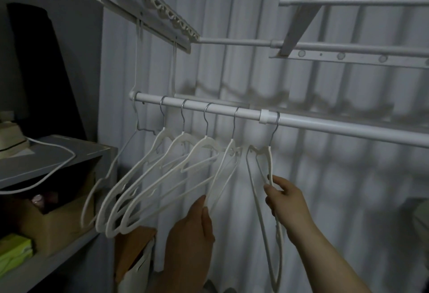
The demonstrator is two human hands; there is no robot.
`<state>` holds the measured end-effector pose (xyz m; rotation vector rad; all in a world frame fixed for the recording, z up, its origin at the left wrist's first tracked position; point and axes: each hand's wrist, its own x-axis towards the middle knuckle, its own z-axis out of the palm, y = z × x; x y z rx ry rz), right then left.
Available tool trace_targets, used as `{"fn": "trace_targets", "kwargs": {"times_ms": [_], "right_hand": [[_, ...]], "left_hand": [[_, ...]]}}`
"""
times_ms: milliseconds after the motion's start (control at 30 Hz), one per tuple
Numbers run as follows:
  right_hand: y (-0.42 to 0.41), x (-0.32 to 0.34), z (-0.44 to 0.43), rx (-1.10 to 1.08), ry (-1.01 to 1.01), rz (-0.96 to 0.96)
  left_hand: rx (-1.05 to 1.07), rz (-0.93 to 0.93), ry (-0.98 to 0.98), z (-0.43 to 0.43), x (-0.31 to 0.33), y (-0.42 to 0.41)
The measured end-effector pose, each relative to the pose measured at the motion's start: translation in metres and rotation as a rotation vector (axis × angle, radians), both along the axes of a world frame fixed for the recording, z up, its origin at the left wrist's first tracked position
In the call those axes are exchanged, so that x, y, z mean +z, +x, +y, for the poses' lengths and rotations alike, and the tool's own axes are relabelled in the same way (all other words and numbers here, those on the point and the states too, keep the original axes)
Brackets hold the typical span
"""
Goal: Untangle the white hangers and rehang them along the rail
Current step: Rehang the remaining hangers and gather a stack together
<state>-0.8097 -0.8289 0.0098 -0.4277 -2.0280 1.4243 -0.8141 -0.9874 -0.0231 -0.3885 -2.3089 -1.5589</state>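
Right hand (285, 197), at 5 o'clock, has its fingers curled round one arm of the last hanger (270, 160), which hangs almost edge-on from the rail (325, 130). Left hand (192, 230), at 6 o'clock, pinches the low end of the fourth hanger (231, 145) between thumb and forefinger. That hanger's hook is over the rail too. Toward 9 o'clock three hangers (204, 140) hang fanned, their low ends swung to 8 o'clock and overlapping. A thin wire hanger (137, 118) sits at the rail's left end. The rail runs from 10 o'clock down to 3. A pleated curtain (325, 188) hangs behind. At 8 o'clock a shelf (46, 269) holds a box (53, 227) and a cable (58, 169).
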Motion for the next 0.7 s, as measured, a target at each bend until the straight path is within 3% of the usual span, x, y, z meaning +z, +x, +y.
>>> {"fn": "trace_targets", "kwargs": {"times_ms": [233, 400, 700], "right_hand": [[-0.0003, 0.0014, -0.0012, 0.000, -0.009, 0.004], [0.0021, -0.0002, 0.0009, -0.013, 0.013, 0.010], [0.0017, 0.0019, 0.0004, -0.031, 0.039, -0.022]], "left_hand": [[0.041, 0.062, -0.147, -0.0021, -0.0052, -0.0082], [-0.034, -0.079, -0.145, -0.0019, -0.0041, -0.0078], [-0.070, -0.096, -0.277, 0.0010, -0.0031, -0.0088]]}}
